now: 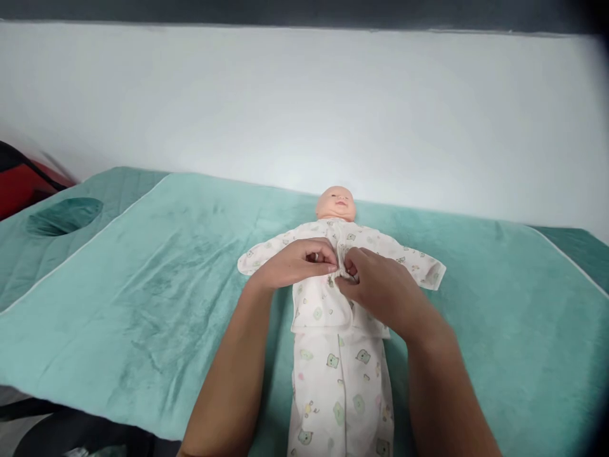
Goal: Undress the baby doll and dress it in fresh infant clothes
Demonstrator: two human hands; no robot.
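A baby doll [327, 208] lies on its back, head toward the wall, dressed in a white printed baby shirt [323, 308] and matching trousers [339, 393]. Its sleeves stretch out to both sides. At the chest, my left hand [302, 260] pinches the cloth along the shirt's front opening between thumb and fingers. Close beside it, my right hand [378, 279] has its fingers curled on the same gathered cloth, just right of the middle. Between my fingertips the fabric is bunched up. Any fastening there is too small to make out.
A green plush cover [143, 285] is spread over the massage bed under the doll. The bed's face hole [66, 216] is at the far left. A white wall [266, 108] rises behind. Dark items [80, 431] lie below the bed's front left edge, and a red object [23, 181] stands left.
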